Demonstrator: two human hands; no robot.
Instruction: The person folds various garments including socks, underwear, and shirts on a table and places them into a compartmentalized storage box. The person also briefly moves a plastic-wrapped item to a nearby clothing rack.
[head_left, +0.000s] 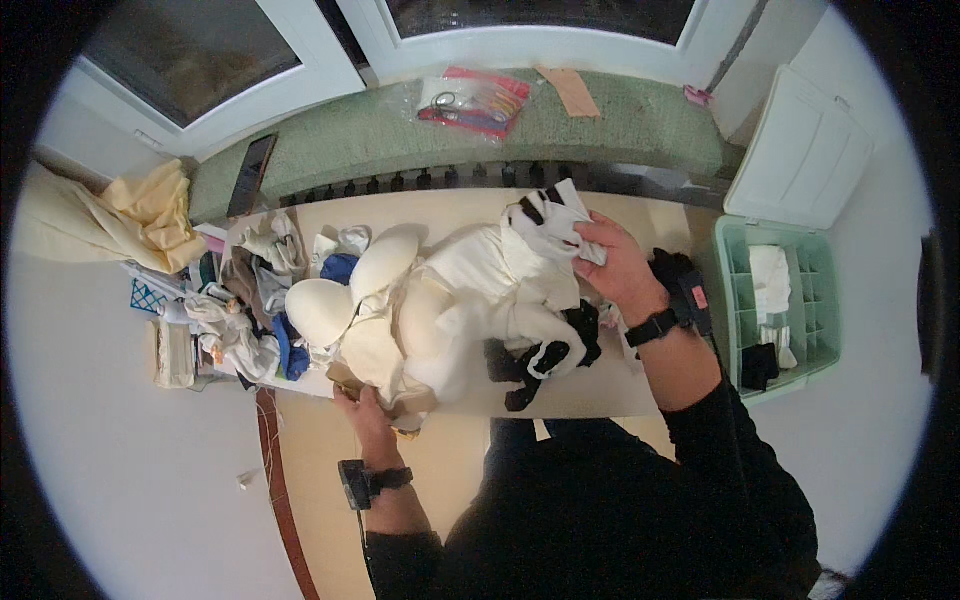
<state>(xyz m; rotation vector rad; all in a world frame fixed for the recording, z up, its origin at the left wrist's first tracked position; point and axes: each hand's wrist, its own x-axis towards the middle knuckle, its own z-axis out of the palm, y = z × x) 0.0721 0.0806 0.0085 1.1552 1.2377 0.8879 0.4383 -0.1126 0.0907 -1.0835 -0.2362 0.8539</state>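
My right hand (619, 262) grips a white knit cloth with black stripes (544, 214), perhaps a sock, above the far side of the table. At the near edge, my left hand (367, 420) has its fingers closed on a beige garment (409, 397) with a tan edge. Between the hands lies a heap of cream underwear, with padded bra cups (386, 262) at its left end. A smooth cream garment (472, 262) and a fluffy white piece (544, 322) lie farther right. Black clothing (525, 379) shows beneath. The heap hides much of what is under it.
Socks and small clothes (247, 300) crowd the table's left end. At right stands a green divided box (821, 367), its lid (802, 150) raised. A phone (253, 174) and a plastic bag with scissors (476, 101) rest on the green-covered sill (637, 127). Yellow cloth (150, 217) hangs at left.
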